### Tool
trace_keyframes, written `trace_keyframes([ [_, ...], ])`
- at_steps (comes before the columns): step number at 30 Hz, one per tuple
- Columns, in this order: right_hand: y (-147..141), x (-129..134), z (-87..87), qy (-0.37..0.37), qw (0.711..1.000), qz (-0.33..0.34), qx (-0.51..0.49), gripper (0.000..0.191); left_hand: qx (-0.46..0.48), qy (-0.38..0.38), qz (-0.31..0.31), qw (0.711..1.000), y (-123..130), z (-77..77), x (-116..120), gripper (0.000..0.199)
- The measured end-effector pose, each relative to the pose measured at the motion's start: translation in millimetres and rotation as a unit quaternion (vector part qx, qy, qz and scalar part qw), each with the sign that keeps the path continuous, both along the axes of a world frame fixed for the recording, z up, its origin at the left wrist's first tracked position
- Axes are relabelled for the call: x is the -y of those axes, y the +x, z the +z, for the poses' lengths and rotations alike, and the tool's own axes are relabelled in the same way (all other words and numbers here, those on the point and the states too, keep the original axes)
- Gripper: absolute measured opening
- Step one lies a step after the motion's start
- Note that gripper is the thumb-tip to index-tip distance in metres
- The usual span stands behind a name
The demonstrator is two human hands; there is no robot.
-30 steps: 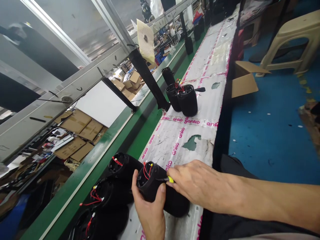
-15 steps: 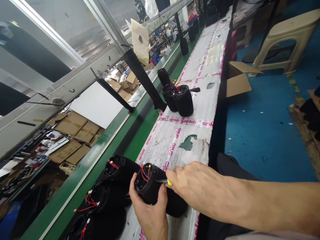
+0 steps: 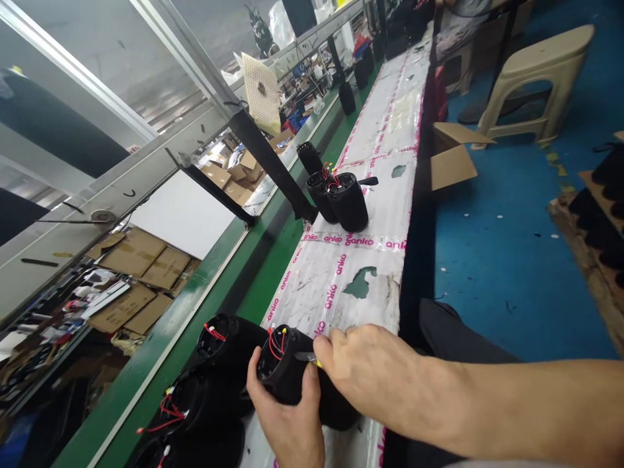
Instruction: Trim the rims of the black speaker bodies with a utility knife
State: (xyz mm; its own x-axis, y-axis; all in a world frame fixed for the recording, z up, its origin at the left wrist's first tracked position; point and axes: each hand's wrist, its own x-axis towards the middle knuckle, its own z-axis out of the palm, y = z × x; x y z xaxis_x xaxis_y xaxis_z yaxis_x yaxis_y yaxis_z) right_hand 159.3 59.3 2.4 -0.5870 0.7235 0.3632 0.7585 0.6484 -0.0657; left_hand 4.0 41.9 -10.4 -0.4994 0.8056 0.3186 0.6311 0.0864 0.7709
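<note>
My left hand (image 3: 290,416) wraps round the rim end of a black cylindrical speaker housing (image 3: 336,398), thumb on the near side, fingers on the far side. Red wires with small connectors stick out of its open end, which tilts toward the left. In my closed right hand (image 3: 368,374) is a utility knife (image 3: 307,356); a bit of yellow handle shows and its thin blade lies against the housing's side just below the rim. Most of the handle is hidden by my fingers. Left of my hands lie more black housings (image 3: 241,338) with red wires.
A bench (image 3: 312,279) covered in printed white wrap runs away beside a green surface (image 3: 273,273). Several black housings (image 3: 348,208) stand farther along it, near a black post (image 3: 275,166). An open carton (image 3: 451,162) and a beige stool (image 3: 541,71) are on the right.
The view has shifted slightly, so the scene sits a little lower and more to the left. Both hands keep their grip, and the blade remains close to the rim.
</note>
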Motion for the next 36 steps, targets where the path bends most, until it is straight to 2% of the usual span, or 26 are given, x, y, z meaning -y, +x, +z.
trace_keyframes([
  [5,9.8,-2.2,-16.2,0.011,0.995,0.008,-0.098,0.012,0.073,0.004,-0.029,0.997,4.6,-1.9,-1.8,0.082],
  [8,12.9,3.7,-18.9,-0.006,0.995,0.002,-0.101,0.012,0.082,0.008,-0.031,0.996,6.5,-0.2,-1.2,0.082],
  [11,16.5,17.6,-17.5,-0.015,0.996,0.000,-0.092,0.017,0.092,0.008,0.030,0.995,-0.3,0.9,-0.4,0.079],
  [14,21.0,28.7,-19.3,-0.040,0.994,0.004,-0.105,0.011,0.114,0.015,0.069,0.991,-12.0,-0.8,2.6,0.082],
  [18,19.4,21.1,-22.4,-0.068,0.992,0.004,-0.106,0.009,0.245,-0.005,-0.001,0.970,-21.3,-6.2,6.9,0.077],
  [21,11.7,7.8,-18.9,-0.053,0.994,0.017,-0.093,0.009,0.304,-0.018,-0.018,0.952,-23.1,-9.0,7.4,0.079],
  [27,-2.0,-6.4,-11.6,-0.014,0.996,0.046,-0.075,0.010,0.259,0.000,-0.046,0.965,-24.4,-9.8,7.7,0.082],
  [36,-4.8,-10.4,-13.8,-0.009,0.997,0.046,-0.060,0.009,0.233,0.001,-0.052,0.971,-24.0,-11.9,10.0,0.082],
])
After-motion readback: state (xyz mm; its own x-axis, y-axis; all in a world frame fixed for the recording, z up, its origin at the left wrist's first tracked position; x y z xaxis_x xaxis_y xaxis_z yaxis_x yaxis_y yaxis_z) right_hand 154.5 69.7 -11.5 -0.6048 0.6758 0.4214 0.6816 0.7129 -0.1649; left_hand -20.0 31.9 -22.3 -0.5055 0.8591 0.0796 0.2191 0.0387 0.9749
